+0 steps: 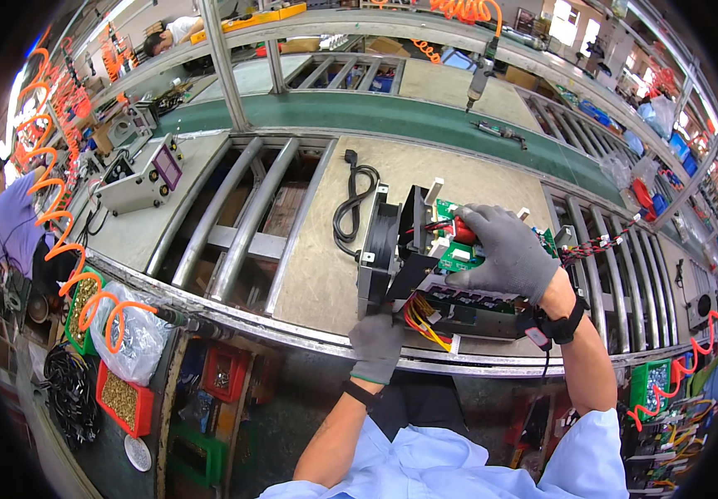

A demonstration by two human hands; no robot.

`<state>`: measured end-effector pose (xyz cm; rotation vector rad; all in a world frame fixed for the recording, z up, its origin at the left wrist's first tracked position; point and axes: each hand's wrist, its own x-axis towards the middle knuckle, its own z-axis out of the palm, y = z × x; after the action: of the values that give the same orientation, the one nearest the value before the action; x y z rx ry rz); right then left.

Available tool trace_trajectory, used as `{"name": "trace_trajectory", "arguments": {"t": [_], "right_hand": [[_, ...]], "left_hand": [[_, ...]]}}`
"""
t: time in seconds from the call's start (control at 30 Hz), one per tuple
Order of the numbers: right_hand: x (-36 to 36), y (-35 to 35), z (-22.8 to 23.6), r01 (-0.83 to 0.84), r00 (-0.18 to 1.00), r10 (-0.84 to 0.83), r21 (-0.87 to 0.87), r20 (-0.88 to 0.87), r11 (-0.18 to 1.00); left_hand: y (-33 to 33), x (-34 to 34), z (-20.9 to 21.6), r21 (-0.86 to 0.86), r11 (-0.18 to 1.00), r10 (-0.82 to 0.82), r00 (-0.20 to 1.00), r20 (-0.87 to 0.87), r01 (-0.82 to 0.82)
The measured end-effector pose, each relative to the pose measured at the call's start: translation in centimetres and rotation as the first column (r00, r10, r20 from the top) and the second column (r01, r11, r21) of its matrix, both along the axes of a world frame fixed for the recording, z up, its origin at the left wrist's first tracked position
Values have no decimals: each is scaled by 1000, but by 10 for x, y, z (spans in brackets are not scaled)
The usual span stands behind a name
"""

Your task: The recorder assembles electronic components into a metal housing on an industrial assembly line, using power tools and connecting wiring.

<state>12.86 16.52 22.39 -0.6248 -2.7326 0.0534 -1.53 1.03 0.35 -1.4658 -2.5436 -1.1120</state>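
Observation:
An electronic assembly with a green circuit board and black panels stands on a light work board in front of me. My right hand, in a grey glove, lies over it, with fingers across the top and thumb on the near side. A red component shows beside those fingers. At the near left corner, my gloved left hand is curled low against the grey metal casing; its fingertips are hidden. Yellow and red wires hang just right of it. A black power cord lies coiled behind the casing.
Metal rollers flank the work board, and a green conveyor belt runs behind it. A power screwdriver hangs above the belt; another tool lies there. Bins of screws stand lower left. A co-worker is at far left.

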Motion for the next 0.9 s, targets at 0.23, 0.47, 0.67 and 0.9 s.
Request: {"name": "trace_trajectory", "arguments": {"t": [0.23,0.47,0.67,0.9], "right_hand": [[-5,-29,-9,-31,999,32,185,0,982],[-7,-20,-13,-23,999,19,102,39,995],[-10,-34,-7,32,996,-43,142,74,989],[20,-110,-42,-111,969,103,-23,-226,994]], "left_hand": [[-3,-2,-12,169,985,-31,999,-31,36],[-7,-1,-4,98,994,-39,999,-12,40],[-9,-1,-4,-119,989,-97,993,-62,89],[-44,-28,-78,-127,969,-225,538,-812,213]]}}
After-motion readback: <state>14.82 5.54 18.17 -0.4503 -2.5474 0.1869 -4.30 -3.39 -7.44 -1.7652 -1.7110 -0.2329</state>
